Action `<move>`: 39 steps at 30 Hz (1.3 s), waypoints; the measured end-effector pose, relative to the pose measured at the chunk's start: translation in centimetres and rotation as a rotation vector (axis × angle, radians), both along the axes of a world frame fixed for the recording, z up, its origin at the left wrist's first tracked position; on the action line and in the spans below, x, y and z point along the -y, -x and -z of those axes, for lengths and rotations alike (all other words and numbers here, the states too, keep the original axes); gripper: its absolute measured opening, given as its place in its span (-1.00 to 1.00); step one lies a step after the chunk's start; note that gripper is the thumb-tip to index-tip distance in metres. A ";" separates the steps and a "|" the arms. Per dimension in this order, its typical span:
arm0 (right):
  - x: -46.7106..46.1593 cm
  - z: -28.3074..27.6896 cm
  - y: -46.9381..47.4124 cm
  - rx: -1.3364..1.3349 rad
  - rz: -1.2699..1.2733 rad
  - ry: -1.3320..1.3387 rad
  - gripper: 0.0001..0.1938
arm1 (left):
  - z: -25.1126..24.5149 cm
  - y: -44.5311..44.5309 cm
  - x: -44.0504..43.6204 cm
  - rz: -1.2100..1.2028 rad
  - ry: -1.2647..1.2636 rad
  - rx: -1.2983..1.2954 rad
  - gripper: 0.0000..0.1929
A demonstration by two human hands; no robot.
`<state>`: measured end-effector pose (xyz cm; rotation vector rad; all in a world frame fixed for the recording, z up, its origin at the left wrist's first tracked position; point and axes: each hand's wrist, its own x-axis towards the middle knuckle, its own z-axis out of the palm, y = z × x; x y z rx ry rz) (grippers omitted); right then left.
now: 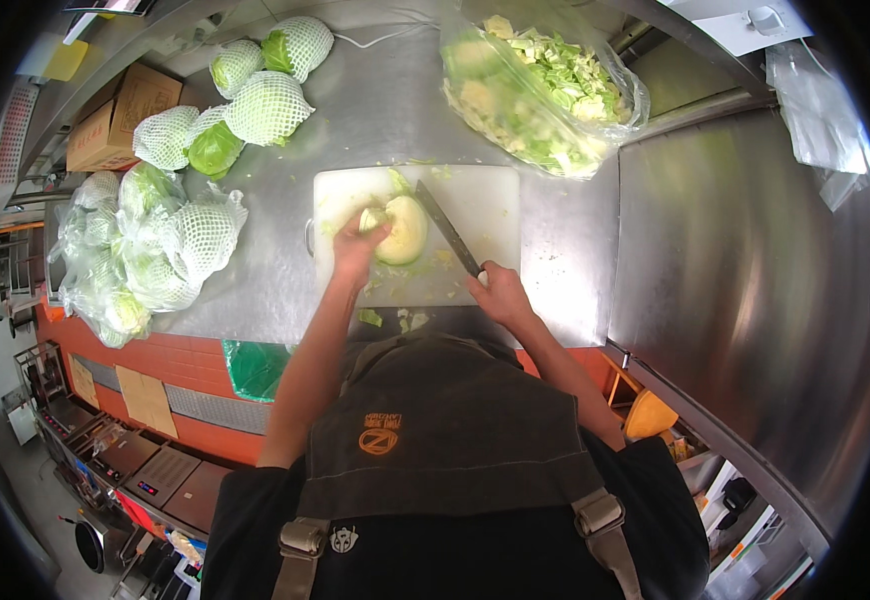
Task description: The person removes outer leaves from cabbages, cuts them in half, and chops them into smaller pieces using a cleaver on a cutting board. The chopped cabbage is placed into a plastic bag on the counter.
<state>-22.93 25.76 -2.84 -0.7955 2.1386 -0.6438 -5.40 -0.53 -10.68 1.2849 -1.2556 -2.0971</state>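
Observation:
On a white plastic cutting board (487, 195) lies a pale cut piece of cabbage (407, 231). My left hand (360, 241) is closed on a small pale cabbage piece (373, 218) at its left side, the fingers partly hidden. My right hand (501, 291) grips the handle of a kitchen knife (446, 226), whose blade points up and left, just right of the cabbage and apart from it. Green and pale scraps are scattered over the board. Behind it, a clear plastic bag (547, 94) holds chopped cabbage.
Cabbages in foam nets (270, 109) stand at the back left of the steel table (390, 97). Bagged cabbages (153, 247) lie at the left edge, near a cardboard box (125, 112). A green plastic bag (256, 369) is below the table's front edge. A steel panel (735, 285) stands right.

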 end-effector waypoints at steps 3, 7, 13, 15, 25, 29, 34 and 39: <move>0.3 0.2 -0.5 -0.007 -0.003 -0.010 -0.58 | 0.5 0.8 -2.1 0.075 0.291 0.096 -0.13; 0.2 -0.5 -0.7 -0.164 -0.055 -0.010 -0.61 | 0.8 1.3 -2.2 0.175 0.710 0.287 -0.01; 0.2 -2.6 -1.1 -0.143 -0.102 -0.007 -0.66 | -1.9 1.0 -1.3 0.278 0.624 0.534 -0.20; 0.7 -3.1 -1.3 -0.131 -0.126 -0.007 -0.66 | -2.7 1.3 -1.4 0.264 0.640 0.527 -0.25; 3.4 0.3 -3.3 -0.142 -0.127 -0.151 -0.71 | -2.4 1.2 -2.8 0.193 0.618 0.468 -0.29; 6.9 3.7 -2.4 -0.249 -0.082 0.044 -0.70 | -2.0 0.9 -2.7 0.178 0.593 0.462 -0.30; 4.4 1.1 -1.6 -0.184 -0.110 0.105 -0.70 | -1.5 0.6 -2.9 0.147 0.655 0.423 -0.33; 1.4 -2.3 -2.9 -0.202 -0.161 0.026 -0.69 | -1.9 0.6 -2.9 0.155 0.567 0.444 -0.35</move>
